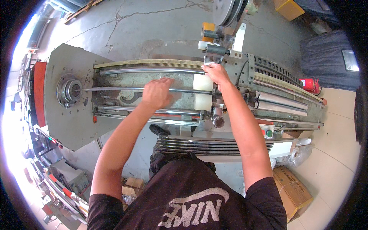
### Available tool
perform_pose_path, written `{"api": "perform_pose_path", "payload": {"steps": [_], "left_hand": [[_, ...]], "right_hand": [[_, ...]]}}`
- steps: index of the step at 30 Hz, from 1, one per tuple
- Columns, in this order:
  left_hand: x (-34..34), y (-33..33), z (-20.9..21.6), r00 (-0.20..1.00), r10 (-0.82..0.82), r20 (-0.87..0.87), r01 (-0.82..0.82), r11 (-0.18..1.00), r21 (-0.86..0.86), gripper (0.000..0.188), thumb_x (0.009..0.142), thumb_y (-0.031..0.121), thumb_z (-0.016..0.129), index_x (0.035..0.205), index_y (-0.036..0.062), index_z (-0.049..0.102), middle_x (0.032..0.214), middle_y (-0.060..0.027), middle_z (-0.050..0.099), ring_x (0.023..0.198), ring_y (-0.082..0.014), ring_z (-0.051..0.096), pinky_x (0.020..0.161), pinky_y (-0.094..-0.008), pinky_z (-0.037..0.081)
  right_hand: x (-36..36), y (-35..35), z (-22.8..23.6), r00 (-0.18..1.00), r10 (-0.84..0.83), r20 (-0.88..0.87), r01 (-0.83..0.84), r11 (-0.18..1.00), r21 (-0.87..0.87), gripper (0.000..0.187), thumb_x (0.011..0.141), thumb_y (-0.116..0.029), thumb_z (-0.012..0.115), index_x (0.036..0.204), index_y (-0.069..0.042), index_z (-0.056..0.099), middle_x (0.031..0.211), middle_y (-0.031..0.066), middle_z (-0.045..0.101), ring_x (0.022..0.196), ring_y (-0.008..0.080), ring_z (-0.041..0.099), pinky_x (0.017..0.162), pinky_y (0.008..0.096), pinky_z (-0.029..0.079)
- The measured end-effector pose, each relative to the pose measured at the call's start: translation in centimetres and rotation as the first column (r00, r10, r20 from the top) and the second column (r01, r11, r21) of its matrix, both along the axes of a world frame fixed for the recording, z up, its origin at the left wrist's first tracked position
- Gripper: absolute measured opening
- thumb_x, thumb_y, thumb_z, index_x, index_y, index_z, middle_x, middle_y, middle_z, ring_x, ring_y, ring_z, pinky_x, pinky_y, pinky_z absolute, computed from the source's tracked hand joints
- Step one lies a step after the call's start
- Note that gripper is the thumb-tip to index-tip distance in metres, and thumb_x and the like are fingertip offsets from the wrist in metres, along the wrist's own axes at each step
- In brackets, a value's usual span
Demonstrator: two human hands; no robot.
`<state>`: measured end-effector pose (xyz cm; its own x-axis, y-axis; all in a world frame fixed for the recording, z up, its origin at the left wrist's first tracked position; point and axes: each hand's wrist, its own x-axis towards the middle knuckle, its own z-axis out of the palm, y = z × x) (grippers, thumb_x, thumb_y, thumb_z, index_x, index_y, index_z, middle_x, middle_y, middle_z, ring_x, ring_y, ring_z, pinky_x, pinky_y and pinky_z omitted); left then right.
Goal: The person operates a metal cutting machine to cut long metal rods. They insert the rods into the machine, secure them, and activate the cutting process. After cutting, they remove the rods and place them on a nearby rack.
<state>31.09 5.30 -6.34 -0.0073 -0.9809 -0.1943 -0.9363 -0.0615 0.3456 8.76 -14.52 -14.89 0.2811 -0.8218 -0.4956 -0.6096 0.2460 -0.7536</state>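
Note:
A long thin metal rod runs from the round chuck at the left to the carriage of a long machine. My left hand lies palm down over the rod, its fingers smeared by motion. Whether they grip the rod cannot be told. Farther right, my right hand is at the carriage's far side, fingers closed by a small metal part just above the upper white roller. What they hold is hidden. A lower white roller sits on the near side of the rod.
A grey headstock stands at the left. Several dark rods lie along the machine's near side, before my body. Beyond the carriage is a large grey wheel. A red fire extinguisher and a cardboard box are at the right.

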Motion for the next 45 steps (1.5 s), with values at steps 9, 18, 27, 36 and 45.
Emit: {"api": "perform_pose_path", "payload": {"steps": [9, 18, 27, 36, 45], "left_hand": [[-7.5, -1.8, -1.0, 0.995, -0.091, 0.030, 0.094, 0.989, -0.115, 0.044, 0.076, 0.017, 0.072, 0.115, 0.0027, 0.055, 0.100, -0.0123, 0.066, 0.098, -0.0292, 0.066, 0.088, -0.0417, 0.050], [-8.0, -1.2, -1.3, 0.988, -0.121, 0.101, 0.141, 0.965, -0.223, 0.047, 0.082, 0.011, 0.063, 0.126, -0.0007, 0.053, 0.107, -0.0104, 0.062, 0.105, -0.0253, 0.062, 0.093, -0.0386, 0.047], [-8.7, -1.1, -0.9, 0.978, -0.111, 0.177, 0.148, 0.966, -0.213, 0.057, 0.081, 0.012, 0.065, 0.135, -0.0010, 0.050, 0.109, -0.0100, 0.061, 0.106, -0.0246, 0.060, 0.095, -0.0372, 0.046], [-9.5, -1.1, 0.2, 0.980, -0.130, 0.150, 0.156, 0.971, -0.179, 0.074, 0.073, 0.019, 0.078, 0.137, -0.0014, 0.046, 0.115, -0.0127, 0.059, 0.111, -0.0289, 0.058, 0.098, -0.0413, 0.045], [-10.4, -1.2, 1.9, 0.985, -0.155, 0.081, 0.162, 0.981, -0.102, 0.069, 0.076, 0.024, 0.080, 0.131, -0.0018, 0.047, 0.120, -0.0169, 0.058, 0.116, -0.0331, 0.056, 0.101, -0.0452, 0.044]], "right_hand": [[1.2, 3.1, 8.4, 0.996, -0.033, 0.084, 0.051, 0.974, -0.220, 0.028, 0.096, -0.026, 0.063, 0.093, 0.000, 0.073, 0.072, 0.0052, 0.072, 0.065, 0.0137, 0.066, 0.063, 0.0300, 0.052], [-2.9, 12.3, 12.3, 0.850, -0.357, 0.388, 0.307, 0.933, 0.185, 0.023, 0.097, -0.026, 0.066, 0.101, -0.005, 0.074, 0.080, -0.0002, 0.068, 0.065, 0.0045, 0.055, 0.055, 0.0210, 0.043], [-8.5, 24.1, 11.7, 0.796, -0.495, 0.349, 0.399, 0.862, 0.313, 0.028, 0.100, -0.027, 0.062, 0.101, -0.001, 0.072, 0.072, 0.0011, 0.063, 0.057, 0.0065, 0.052, 0.053, 0.0233, 0.045], [-16.7, 28.3, 6.7, 0.986, -0.157, -0.061, 0.143, 0.972, -0.185, 0.023, 0.099, -0.020, 0.060, 0.107, -0.001, 0.069, 0.084, 0.0124, 0.074, 0.072, 0.0225, 0.071, 0.066, 0.0334, 0.055], [-20.2, 19.9, 3.4, 0.927, 0.235, -0.294, -0.374, 0.668, -0.644, 0.052, 0.076, 0.009, 0.057, 0.126, -0.006, 0.061, 0.125, 0.0155, 0.067, 0.118, 0.0361, 0.060, 0.103, 0.0464, 0.046]]}}
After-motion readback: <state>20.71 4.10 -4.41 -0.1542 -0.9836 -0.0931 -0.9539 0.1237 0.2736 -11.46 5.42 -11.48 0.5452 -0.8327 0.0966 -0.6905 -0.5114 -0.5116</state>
